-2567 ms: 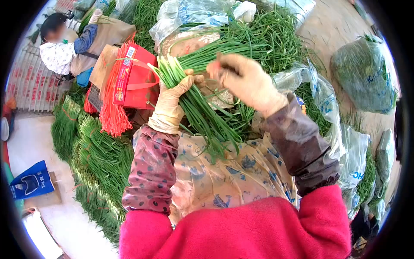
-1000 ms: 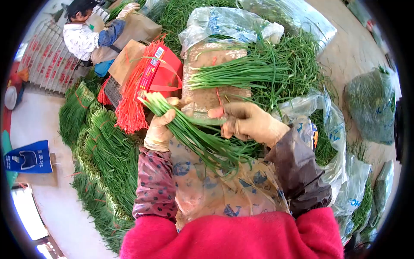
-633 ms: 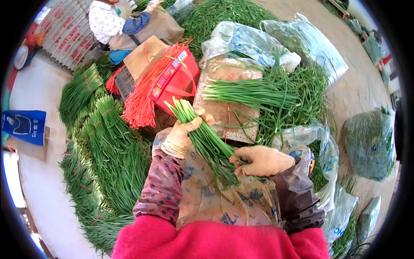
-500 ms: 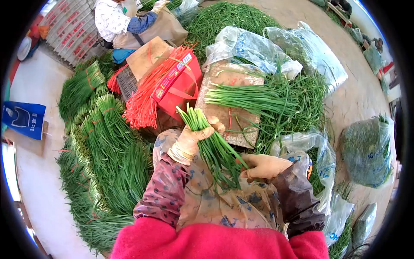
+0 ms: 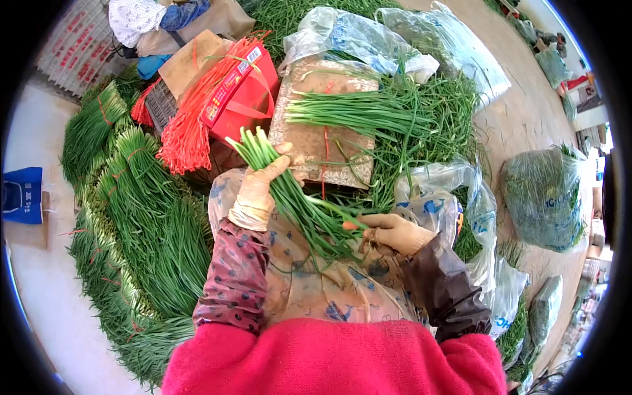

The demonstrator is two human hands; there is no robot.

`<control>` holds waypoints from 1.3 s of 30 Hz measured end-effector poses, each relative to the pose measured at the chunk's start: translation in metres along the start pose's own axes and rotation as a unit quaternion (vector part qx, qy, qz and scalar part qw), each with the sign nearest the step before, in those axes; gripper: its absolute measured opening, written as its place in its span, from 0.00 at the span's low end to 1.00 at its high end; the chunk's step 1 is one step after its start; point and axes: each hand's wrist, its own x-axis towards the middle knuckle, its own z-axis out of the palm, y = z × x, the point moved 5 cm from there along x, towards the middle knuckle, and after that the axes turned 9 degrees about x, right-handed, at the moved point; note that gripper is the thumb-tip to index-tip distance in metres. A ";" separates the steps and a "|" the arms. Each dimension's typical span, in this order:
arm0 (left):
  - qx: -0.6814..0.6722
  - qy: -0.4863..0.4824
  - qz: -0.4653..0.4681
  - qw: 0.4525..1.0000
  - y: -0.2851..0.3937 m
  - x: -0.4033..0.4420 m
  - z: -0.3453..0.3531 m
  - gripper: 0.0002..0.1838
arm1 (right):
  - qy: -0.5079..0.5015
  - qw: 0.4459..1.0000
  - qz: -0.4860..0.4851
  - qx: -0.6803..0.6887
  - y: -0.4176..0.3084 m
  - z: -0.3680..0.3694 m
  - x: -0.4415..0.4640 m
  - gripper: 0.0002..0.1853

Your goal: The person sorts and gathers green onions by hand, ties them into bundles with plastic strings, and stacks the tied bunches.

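Observation:
My left hand (image 5: 258, 187), in a pale glove, is wrapped round a bunch of green stalks (image 5: 293, 205) near its whitish ends. The leafy ends hang down to the right over my patterned apron (image 5: 342, 299). My right hand (image 5: 388, 234), gloved with an orange-red tip on one finger, pinches a green stalk at the right side of the bunch. Beyond my hands, a loose row of stalks (image 5: 349, 108) lies on a worn board (image 5: 329, 172), with a red tie under it.
A red box (image 5: 253, 99) draped with red ties (image 5: 191, 128) stands left of the board. Tied green bundles (image 5: 148, 197) are piled at the left. Plastic bags (image 5: 546, 197) and loose greens (image 5: 454, 112) lie at the right. A co-worker's sleeve (image 5: 185, 14) shows at the top left.
The view has swung about. My right hand, earlier raised above the stalks on the board, has come down to the leafy side of the bunch. My left hand still holds the bunch.

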 end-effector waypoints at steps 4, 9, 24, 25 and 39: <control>0.002 0.056 0.044 0.997 0.005 -0.008 -0.027 0.17 | 0.046 0.991 -0.095 0.084 -0.010 -0.010 -0.015 0.22; 0.069 0.005 0.052 0.996 0.013 -0.020 0.005 0.18 | 0.072 0.984 -0.152 0.060 -0.037 0.000 -0.023 0.22; 0.132 -0.054 0.057 0.988 -0.009 0.001 0.015 0.15 | 0.058 0.931 -0.145 -0.329 -0.004 0.001 0.022 0.27; 0.107 -0.059 0.061 0.991 -0.010 0.003 0.015 0.13 | 0.042 0.921 -0.098 -0.376 -0.004 -0.003 0.014 0.27; 0.220 -0.318 -0.002 0.922 -0.035 -0.010 0.096 0.29 | 0.237 0.596 -0.562 -0.522 -0.145 0.050 -0.033 0.33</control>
